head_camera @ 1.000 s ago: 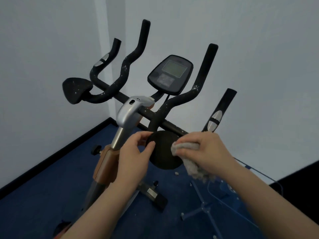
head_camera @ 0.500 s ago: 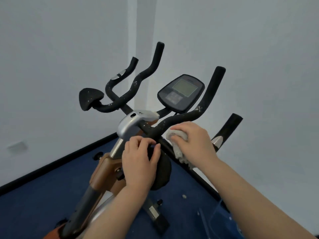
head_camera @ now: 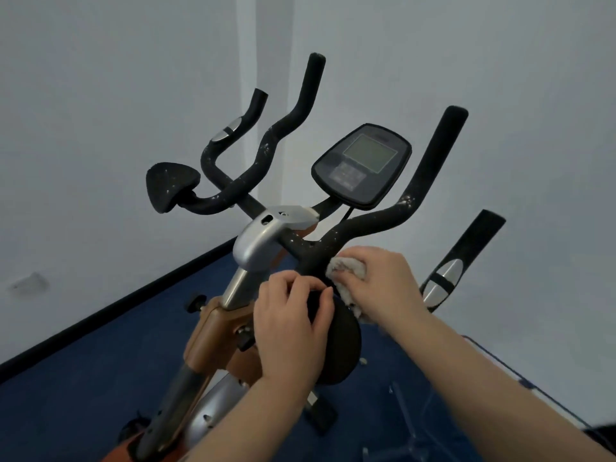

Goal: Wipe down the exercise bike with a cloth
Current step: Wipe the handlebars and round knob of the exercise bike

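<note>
The exercise bike (head_camera: pixel 256 241) fills the middle of the view, with black foam handlebars flecked with white specks and a dark console (head_camera: pixel 361 165) on top. My left hand (head_camera: pixel 290 325) grips the upper edge of the near black elbow pad (head_camera: pixel 343 348). My right hand (head_camera: pixel 386 281) is closed on a crumpled off-white cloth (head_camera: pixel 343 268) and presses it against the handlebar bar just above that pad. A second elbow pad (head_camera: pixel 170 185) sits at the far left end of the bars.
Pale walls meet in a corner behind the bike, close to the handlebar tips. A black skirting runs along the dark blue carpet (head_camera: pixel 83 371). A blue metal stand (head_camera: pixel 413 435) lies on the floor at lower right.
My right hand with the cloth has risen from the pad's right edge onto the bar above it. My left hand has shifted onto the pad's top. The view has tilted up.
</note>
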Demonstrator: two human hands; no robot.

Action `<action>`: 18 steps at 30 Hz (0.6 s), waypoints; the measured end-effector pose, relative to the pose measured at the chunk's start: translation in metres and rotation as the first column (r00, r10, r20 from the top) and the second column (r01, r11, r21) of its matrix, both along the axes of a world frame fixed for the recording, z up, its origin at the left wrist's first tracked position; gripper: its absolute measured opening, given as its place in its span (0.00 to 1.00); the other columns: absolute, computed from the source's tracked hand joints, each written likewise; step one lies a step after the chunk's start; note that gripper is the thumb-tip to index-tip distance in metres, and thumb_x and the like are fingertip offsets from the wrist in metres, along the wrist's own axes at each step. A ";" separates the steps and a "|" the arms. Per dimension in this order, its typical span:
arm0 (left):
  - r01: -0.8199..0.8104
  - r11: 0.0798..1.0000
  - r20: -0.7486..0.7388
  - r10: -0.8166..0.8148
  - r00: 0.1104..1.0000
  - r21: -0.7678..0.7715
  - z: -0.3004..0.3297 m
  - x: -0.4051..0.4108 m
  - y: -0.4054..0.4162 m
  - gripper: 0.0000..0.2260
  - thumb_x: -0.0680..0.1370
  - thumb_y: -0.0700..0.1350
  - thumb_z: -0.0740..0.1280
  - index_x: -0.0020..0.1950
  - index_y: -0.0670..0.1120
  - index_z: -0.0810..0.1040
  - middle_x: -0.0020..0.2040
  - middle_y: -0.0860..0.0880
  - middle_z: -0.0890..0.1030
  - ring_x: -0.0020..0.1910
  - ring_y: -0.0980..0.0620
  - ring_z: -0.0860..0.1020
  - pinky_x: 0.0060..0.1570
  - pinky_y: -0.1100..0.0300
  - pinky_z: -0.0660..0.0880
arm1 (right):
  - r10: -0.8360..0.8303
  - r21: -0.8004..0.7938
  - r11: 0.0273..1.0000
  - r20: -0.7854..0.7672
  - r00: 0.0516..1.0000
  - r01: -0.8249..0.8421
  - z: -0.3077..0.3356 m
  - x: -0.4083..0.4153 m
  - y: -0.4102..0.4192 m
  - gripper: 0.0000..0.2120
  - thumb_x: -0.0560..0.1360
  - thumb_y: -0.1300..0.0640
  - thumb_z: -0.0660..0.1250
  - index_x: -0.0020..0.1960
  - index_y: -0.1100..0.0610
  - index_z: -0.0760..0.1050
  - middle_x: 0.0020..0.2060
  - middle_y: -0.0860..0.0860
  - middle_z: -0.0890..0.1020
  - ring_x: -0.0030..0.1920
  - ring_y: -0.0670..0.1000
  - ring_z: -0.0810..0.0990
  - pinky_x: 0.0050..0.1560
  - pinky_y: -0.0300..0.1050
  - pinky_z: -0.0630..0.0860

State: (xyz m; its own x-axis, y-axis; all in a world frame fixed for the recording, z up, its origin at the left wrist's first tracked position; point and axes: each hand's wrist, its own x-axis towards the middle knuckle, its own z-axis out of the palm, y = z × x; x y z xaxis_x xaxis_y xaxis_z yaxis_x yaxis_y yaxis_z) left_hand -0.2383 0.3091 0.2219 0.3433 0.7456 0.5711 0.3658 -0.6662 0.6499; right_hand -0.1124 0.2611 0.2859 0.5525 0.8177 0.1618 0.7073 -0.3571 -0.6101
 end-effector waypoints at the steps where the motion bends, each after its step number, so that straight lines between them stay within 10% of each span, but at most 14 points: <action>1: 0.010 1.000 -0.011 -0.010 1.000 0.011 0.000 -0.001 0.001 0.07 0.75 0.51 0.64 0.46 0.49 0.78 0.46 0.51 0.73 0.45 0.53 0.71 0.43 0.56 0.71 | -0.014 -0.072 0.997 0.015 1.000 0.015 0.002 0.002 0.000 0.03 0.72 0.53 0.68 0.44 0.48 0.81 0.31 0.47 0.82 0.31 0.46 0.81 0.36 0.44 0.79; 4: 0.054 0.997 -0.031 -0.053 0.998 0.046 0.000 -0.004 0.005 0.07 0.77 0.50 0.64 0.47 0.48 0.78 0.46 0.50 0.74 0.45 0.52 0.72 0.43 0.55 0.72 | -0.085 -0.247 0.959 0.210 0.974 0.137 0.013 0.022 -0.005 0.05 0.72 0.53 0.68 0.46 0.48 0.82 0.34 0.47 0.82 0.37 0.50 0.82 0.40 0.44 0.77; 8: 0.098 0.994 -0.027 -0.097 0.995 0.047 -0.002 -0.007 0.006 0.07 0.78 0.48 0.62 0.49 0.47 0.77 0.48 0.49 0.75 0.46 0.52 0.73 0.44 0.55 0.72 | 0.019 0.015 1.000 0.039 0.999 -0.019 0.014 0.002 -0.018 0.04 0.71 0.54 0.71 0.46 0.48 0.82 0.41 0.44 0.84 0.46 0.45 0.80 0.50 0.40 0.74; 12: 0.154 0.987 -0.025 -0.153 0.988 0.037 -0.001 -0.011 0.009 0.06 0.78 0.47 0.62 0.50 0.47 0.77 0.49 0.50 0.74 0.46 0.53 0.72 0.46 0.55 0.72 | -0.015 -0.134 0.990 0.118 0.993 0.031 0.006 -0.004 -0.031 0.06 0.74 0.59 0.67 0.41 0.54 0.81 0.33 0.50 0.82 0.34 0.51 0.81 0.36 0.34 0.74; 18: 0.164 0.985 -0.173 -0.154 0.973 0.047 0.012 -0.004 0.009 0.07 0.76 0.43 0.63 0.54 0.50 0.76 0.51 0.51 0.76 0.49 0.54 0.73 0.48 0.55 0.71 | -0.203 0.142 0.971 0.050 0.978 0.194 0.014 -0.007 -0.020 0.04 0.72 0.53 0.70 0.45 0.48 0.83 0.41 0.46 0.83 0.42 0.49 0.81 0.47 0.51 0.77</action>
State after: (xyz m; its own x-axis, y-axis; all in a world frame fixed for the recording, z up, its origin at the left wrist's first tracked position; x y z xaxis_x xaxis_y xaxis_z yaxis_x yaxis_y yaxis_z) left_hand -0.2418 0.3176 0.2337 0.5497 0.6395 0.5375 0.3524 -0.7609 0.5449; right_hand -0.1191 0.2416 0.2996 0.6864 0.6609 0.3033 0.6694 -0.4112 -0.6188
